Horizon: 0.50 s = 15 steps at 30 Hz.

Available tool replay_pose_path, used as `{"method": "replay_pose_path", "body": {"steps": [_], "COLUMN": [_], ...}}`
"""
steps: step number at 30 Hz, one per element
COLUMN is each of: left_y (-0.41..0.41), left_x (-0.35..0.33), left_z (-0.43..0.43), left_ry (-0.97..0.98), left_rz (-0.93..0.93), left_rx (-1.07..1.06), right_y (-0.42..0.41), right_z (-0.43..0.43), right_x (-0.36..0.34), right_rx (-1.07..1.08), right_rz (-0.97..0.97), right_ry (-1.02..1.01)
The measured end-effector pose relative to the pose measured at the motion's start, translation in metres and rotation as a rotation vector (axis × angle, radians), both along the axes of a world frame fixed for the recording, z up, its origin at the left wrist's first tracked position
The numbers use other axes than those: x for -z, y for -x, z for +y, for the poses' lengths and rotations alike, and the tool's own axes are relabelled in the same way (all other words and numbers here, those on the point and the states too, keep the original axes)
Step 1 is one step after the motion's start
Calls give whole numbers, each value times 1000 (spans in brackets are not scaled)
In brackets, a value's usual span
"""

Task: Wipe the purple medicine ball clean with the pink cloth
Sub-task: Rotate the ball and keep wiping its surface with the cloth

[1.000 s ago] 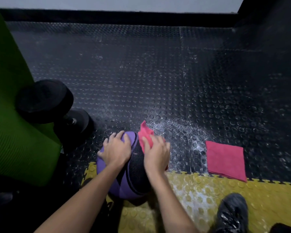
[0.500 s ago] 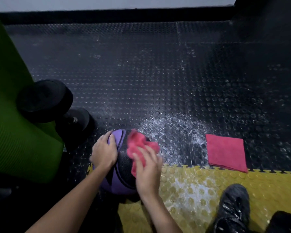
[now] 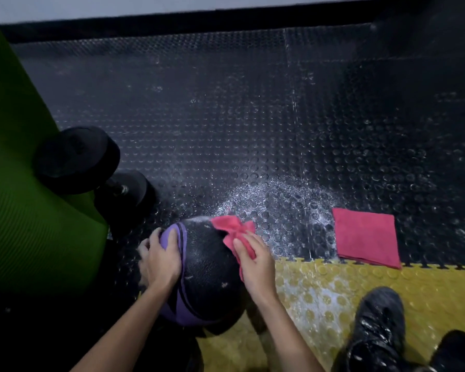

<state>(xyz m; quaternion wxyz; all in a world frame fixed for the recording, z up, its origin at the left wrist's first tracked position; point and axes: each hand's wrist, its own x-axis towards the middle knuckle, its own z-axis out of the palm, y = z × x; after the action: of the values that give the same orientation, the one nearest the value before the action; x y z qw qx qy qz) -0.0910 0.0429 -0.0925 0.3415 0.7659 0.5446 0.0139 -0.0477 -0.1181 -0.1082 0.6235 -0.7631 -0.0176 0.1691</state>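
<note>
The purple medicine ball (image 3: 207,275), with a wide black textured band across its top, sits on the floor at the seam between black and yellow mats. My left hand (image 3: 160,260) lies on its left purple side, fingers spread over the curve. My right hand (image 3: 255,267) holds the crumpled pink cloth (image 3: 234,232) against the ball's upper right side, with part of the cloth bunched past my fingertips.
A second pink cloth (image 3: 366,240), folded flat, lies to the right on the black studded floor (image 3: 252,116), which is wet near the ball. A black dumbbell (image 3: 91,170) rests against a green mat (image 3: 19,197) at the left. A black shoe (image 3: 376,334) stands on the yellow mat (image 3: 427,288).
My right hand with the cloth has slid from the top of the ball to its upper right side. My left hand has stayed on the left side.
</note>
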Motion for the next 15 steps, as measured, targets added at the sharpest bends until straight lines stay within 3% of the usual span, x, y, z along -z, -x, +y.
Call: {"method": "replay_pose_path", "body": {"steps": [2, 5, 7, 12, 13, 15], "left_y": [4, 4, 5, 14, 15, 15], "left_x": [4, 7, 7, 5, 4, 3], "left_z": [4, 3, -5, -11, -12, -15], "left_ry": [-36, -84, -103, -139, -146, -164], "left_rz": [13, 7, -1, -57, -64, -67], "left_rx": [41, 91, 125, 211, 228, 264], "right_y": [-5, -10, -8, 2, 2, -3], "right_z": [0, -2, 1, 13, 13, 3], "right_x": [9, 8, 3, -10, -6, 3], "right_rx": [-45, 3, -2, -270, -259, -97], "right_rz": [32, 236, 156, -338, -329, -135], "right_ry": [18, 5, 114, 438, 413, 207]}}
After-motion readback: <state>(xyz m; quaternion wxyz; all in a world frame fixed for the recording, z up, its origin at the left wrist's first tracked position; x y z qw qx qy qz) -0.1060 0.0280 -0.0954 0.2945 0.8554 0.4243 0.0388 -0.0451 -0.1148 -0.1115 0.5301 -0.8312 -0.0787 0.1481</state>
